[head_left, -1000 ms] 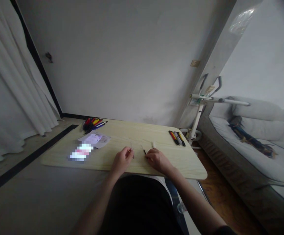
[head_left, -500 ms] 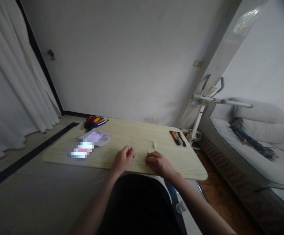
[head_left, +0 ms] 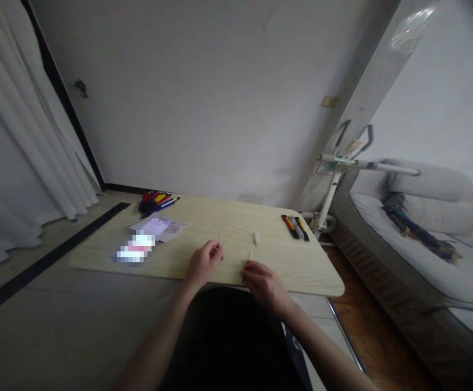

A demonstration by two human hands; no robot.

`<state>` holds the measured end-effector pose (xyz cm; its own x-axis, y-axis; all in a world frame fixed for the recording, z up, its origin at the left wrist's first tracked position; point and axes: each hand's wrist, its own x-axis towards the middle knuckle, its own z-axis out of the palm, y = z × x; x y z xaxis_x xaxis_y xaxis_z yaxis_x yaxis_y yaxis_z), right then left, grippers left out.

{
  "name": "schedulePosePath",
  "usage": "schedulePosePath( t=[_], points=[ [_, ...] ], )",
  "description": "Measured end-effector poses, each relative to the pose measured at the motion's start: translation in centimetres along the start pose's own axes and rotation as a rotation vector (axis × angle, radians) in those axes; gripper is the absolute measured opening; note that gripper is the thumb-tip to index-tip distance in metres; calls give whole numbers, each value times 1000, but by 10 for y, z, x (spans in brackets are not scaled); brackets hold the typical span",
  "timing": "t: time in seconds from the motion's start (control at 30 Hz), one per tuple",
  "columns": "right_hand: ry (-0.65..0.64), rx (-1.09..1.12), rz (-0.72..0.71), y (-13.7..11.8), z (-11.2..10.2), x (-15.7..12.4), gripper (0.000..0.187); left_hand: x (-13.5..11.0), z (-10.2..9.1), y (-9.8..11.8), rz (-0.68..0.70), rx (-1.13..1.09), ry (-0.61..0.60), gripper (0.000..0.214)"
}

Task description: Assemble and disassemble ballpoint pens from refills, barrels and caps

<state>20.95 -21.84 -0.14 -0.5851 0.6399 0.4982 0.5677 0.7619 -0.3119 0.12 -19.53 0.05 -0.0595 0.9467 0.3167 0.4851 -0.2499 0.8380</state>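
Observation:
My left hand (head_left: 204, 264) is closed in a pinch over the front half of the table. A thin, pale, see-through rod (head_left: 220, 238) stands up from its fingertips, with a small dark end below them. To its right, my right hand (head_left: 264, 282) pinches a slim stick with a pale top (head_left: 251, 256) and a dark lower end; the fingers hide its middle. A short white piece (head_left: 256, 238) lies on the table beyond my right hand. Both held things are too small to name surely.
On the wooden table (head_left: 215, 209) lie a heap of coloured pens (head_left: 155, 202) at the back left, a row of pens (head_left: 295, 227) at the right, a paper sheet (head_left: 165, 227) and a blurred bright phone-like rectangle (head_left: 136, 248). A sofa (head_left: 419, 260) stands at the right.
My right hand has moved slightly toward the table's front edge with the slim stick. The left hand has stayed nearly in place, still holding the rod.

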Motion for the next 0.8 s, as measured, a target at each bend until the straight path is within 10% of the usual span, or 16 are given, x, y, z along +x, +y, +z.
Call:
schedulePosePath(
  t=[0.8],
  points=[
    [14, 45, -42, -17, 1, -17, 28, 0, -2, 3, 12, -2, -8, 24]
  ],
)
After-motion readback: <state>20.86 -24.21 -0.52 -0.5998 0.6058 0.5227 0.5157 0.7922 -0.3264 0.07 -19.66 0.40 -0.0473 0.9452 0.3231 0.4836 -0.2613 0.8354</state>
